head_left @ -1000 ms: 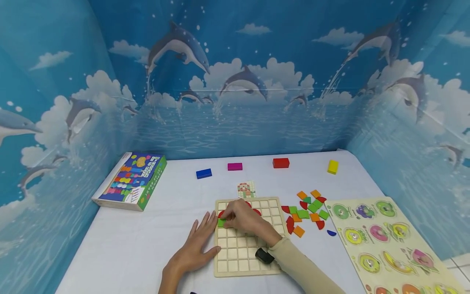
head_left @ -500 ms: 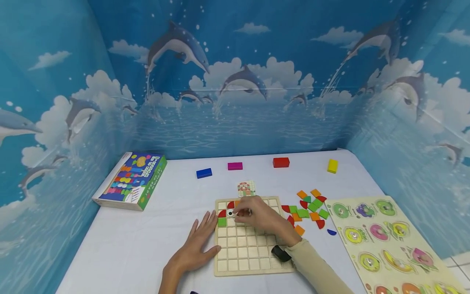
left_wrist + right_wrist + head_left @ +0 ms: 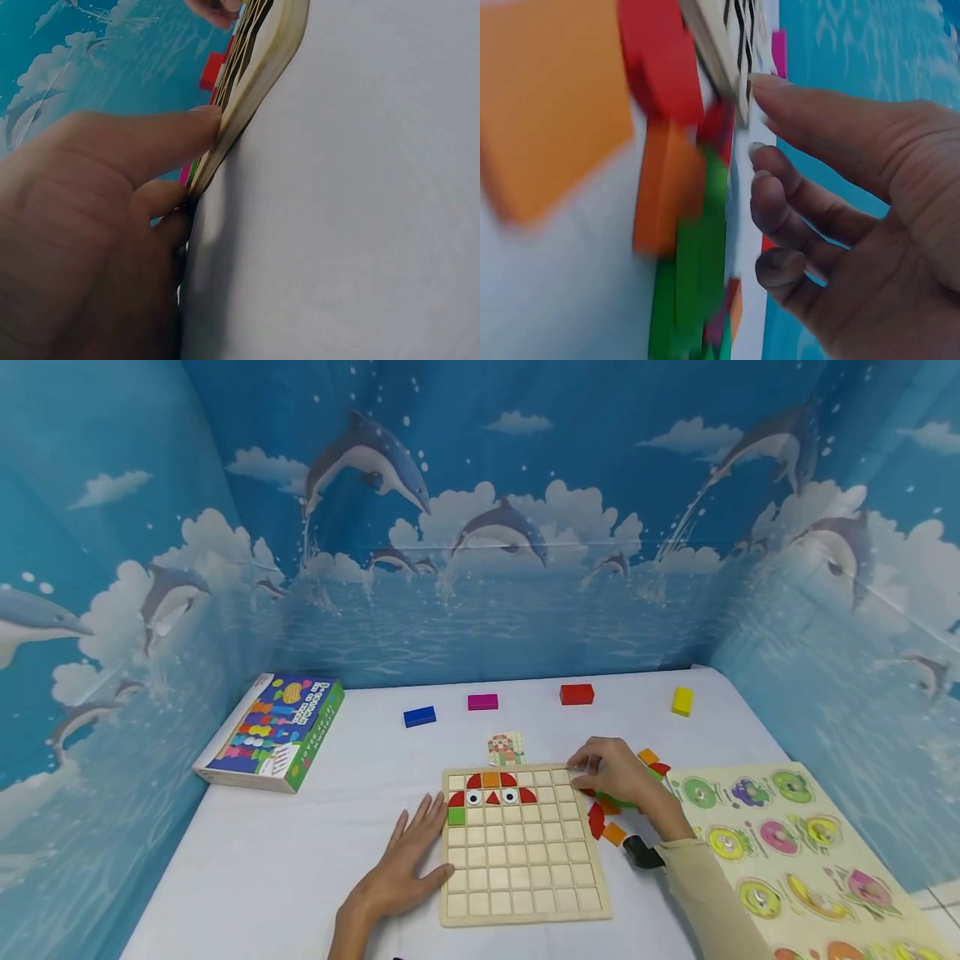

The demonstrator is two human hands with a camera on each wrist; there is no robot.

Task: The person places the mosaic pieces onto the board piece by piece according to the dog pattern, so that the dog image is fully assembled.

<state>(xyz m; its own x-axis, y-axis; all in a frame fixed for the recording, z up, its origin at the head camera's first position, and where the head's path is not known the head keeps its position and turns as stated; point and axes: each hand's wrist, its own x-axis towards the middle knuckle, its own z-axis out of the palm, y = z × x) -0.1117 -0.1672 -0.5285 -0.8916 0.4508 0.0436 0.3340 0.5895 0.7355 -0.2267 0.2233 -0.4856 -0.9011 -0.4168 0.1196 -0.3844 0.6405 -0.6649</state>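
Fingers (image 3: 429, 817) of the left hand (image 3: 401, 860) lie straight and flat on the white counter (image 3: 285, 860), and they hold nothing. Their tips touch the left edge of the square wooden grid board (image 3: 522, 868). In the left wrist view the thumb (image 3: 142, 139) presses against the side of that board. The left arm comes up from the bottom of the head view.

The right hand (image 3: 618, 774) reaches out over the pile of small flat coloured wooden pieces (image 3: 611, 822), just beside the top right corner of the board. Its fingers (image 3: 795, 199) are bent a little and hang close above the green, orange and red pieces. I cannot tell if they pinch a piece, because the hand hides what is under it. A tan sleeve (image 3: 712, 902) covers the right arm, with a black band (image 3: 643, 853) at the wrist.

On the board, the top rows hold red curved pieces (image 3: 473, 781), an orange square (image 3: 491, 779), two white eye pieces (image 3: 475, 797) and a green square (image 3: 456, 816). The other squares of the board are bare wood.

The right wrist view is very blurry, so the pieces there look like smears of colour. The big puzzle board with round fruit pictures (image 3: 795, 852) is cut off at the bottom right. The small picture card (image 3: 505, 748) above the grid board is too small to read.
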